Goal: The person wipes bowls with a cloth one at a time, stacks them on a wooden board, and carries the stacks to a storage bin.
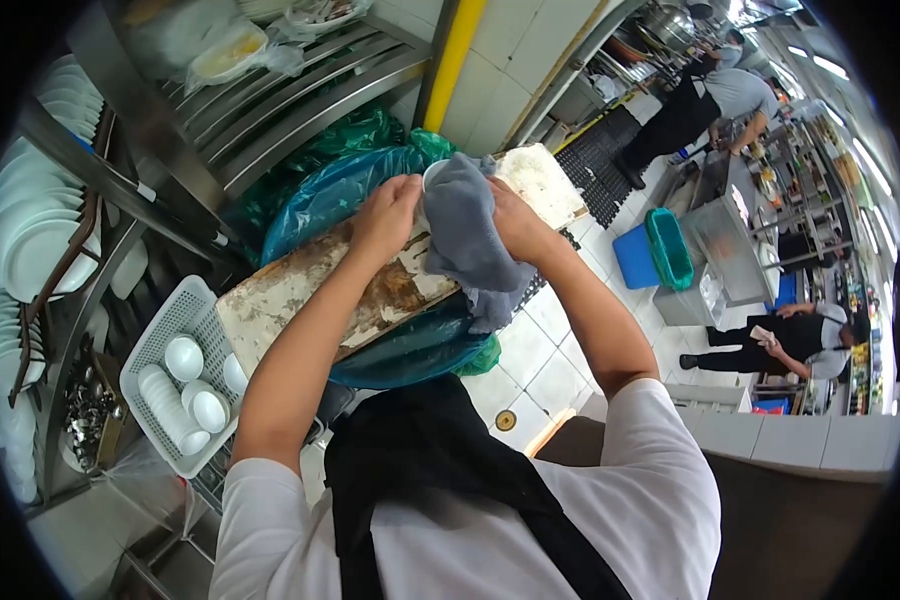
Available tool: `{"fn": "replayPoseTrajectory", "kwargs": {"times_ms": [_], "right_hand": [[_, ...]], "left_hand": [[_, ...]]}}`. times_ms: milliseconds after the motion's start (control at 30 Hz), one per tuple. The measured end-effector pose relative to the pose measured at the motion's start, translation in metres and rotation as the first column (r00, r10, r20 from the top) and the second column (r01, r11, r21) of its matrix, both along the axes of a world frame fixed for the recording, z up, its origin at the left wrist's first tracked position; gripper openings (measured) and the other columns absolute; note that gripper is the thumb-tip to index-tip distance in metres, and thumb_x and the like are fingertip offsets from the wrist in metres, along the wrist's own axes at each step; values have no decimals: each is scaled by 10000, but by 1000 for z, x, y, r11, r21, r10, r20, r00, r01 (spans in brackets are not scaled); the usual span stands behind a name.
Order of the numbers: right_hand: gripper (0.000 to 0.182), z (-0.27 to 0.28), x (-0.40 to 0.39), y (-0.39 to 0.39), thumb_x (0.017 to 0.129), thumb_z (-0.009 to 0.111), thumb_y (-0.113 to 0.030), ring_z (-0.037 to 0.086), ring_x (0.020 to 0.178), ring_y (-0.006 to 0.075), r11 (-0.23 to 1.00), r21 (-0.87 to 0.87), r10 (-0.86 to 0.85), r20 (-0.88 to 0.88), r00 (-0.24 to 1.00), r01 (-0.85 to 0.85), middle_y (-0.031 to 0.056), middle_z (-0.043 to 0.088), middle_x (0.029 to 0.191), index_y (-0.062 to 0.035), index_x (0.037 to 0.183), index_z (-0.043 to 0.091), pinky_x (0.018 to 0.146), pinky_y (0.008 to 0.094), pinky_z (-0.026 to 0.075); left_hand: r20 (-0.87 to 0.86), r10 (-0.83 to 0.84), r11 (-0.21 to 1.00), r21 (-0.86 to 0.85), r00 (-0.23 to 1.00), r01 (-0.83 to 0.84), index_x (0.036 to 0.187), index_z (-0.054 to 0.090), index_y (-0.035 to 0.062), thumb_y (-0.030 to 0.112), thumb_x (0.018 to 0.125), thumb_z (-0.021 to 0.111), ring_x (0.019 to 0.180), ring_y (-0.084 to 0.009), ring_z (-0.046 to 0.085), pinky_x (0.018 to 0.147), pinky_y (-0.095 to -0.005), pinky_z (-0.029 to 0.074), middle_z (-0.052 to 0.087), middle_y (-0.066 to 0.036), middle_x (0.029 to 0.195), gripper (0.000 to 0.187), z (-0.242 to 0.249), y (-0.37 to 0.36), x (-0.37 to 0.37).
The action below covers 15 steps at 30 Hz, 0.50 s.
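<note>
A grey cloth (pixel 465 225) hangs over a white dish (pixel 432 176), of which only a bit of rim shows between my hands. My left hand (pixel 388 212) is closed on the dish's edge, at the cloth's left side. On the other side, my right hand (pixel 518 218) is closed on the cloth, its fingertips partly hidden. Both hands are above a worn, stained board (pixel 260 305) that lies across a bin lined with blue-green plastic (pixel 410 355).
A grey basket (pixel 135 375) of white bowls and cups stands at the left, beside racks of white plates (pixel 50 255). A metal slatted shelf (pixel 310 90) is above. Two people (pixel 705 105) (pixel 790 340) and a blue bin (pixel 633 257) are at the right.
</note>
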State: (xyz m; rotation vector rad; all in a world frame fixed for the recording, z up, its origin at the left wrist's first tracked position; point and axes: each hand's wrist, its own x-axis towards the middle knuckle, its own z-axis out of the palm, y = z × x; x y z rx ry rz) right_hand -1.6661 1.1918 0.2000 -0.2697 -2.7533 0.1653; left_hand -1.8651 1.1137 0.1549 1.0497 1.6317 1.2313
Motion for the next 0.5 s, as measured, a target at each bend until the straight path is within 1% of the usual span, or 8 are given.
{"fn": "replayPoseTrajectory", "kwargs": {"times_ms": [33, 133, 167, 233, 333, 400, 433, 500], "right_hand": [[440, 11, 1, -4, 796, 626, -224, 509, 1155, 342, 992, -122, -49, -28, 998, 46, 174, 572, 1213, -36, 1188, 559, 1012, 404, 385], [517, 30, 42, -6, 813, 663, -206, 474, 1223, 268, 841, -495, -271, -33, 962, 220, 150, 534, 1280, -50, 1279, 504, 1043, 369, 355], [517, 33, 59, -4, 815, 663, -204, 475, 1222, 267, 757, -614, -369, -117, 922, 225, 149, 533, 1281, -49, 1281, 502, 1043, 368, 355], [517, 45, 78, -15, 819, 661, -201, 476, 1220, 263, 550, -835, -548, -344, 762, 19, 147, 532, 1283, -48, 1285, 497, 1044, 365, 355], [517, 42, 79, -43, 825, 658, -196, 478, 1216, 258, 385, -896, -674, -437, 596, -222, 145, 529, 1287, -45, 1290, 491, 1045, 360, 355], [518, 26, 65, -67, 829, 657, -193, 479, 1213, 254, 285, -919, -719, -392, 573, -271, 143, 528, 1289, -43, 1294, 487, 1046, 357, 354], [518, 19, 59, -77, 831, 656, -192, 480, 1212, 252, 248, -928, -732, -367, 574, -278, 142, 527, 1290, -43, 1296, 485, 1046, 356, 354], [518, 5, 39, -98, 835, 654, -188, 481, 1210, 249, 181, -943, -748, -316, 584, -278, 140, 525, 1292, -41, 1300, 480, 1047, 352, 354]], "left_hand": [[-151, 16, 1000, 21, 988, -13, 1131, 593, 6, 468, 936, 435, 908, -358, 612, 795, -414, 469, 646, -203, 973, 526, -10, 9, 2], [-267, 14, 1000, 16, 964, -10, 1049, 608, -7, 411, 918, 425, 932, -432, 573, 821, -468, 445, 624, -258, 969, 475, -33, 25, 9], [-281, -60, 998, 4, 958, 64, 952, 611, -17, 353, 905, 415, 935, -427, 574, 814, -467, 446, 624, -262, 942, 422, -19, 21, 10], [-343, -49, 999, -18, 938, 46, 928, 609, -17, 326, 899, 410, 923, -427, 575, 806, -475, 445, 622, -263, 932, 397, -13, 23, 11], [-399, -70, 997, -46, 914, 56, 891, 591, -19, 283, 896, 403, 865, -445, 573, 782, -500, 445, 604, -282, 958, 356, -15, 26, 14], [-384, -71, 997, 5, 921, 79, 1020, 604, -18, 331, 935, 406, 856, -397, 610, 784, -475, 461, 627, -242, 1013, 410, -14, 16, 11], [-377, -77, 997, -3, 923, 82, 1020, 604, -18, 331, 935, 406, 856, -397, 610, 784, -475, 461, 627, -242, 1013, 410, -4, 2, 15], [63, 98, 994, 41, 993, -101, 1178, 578, -9, 387, 962, 431, 920, -297, 625, 822, -411, 473, 650, -145, 1071, 475, 30, -38, 20]]}}
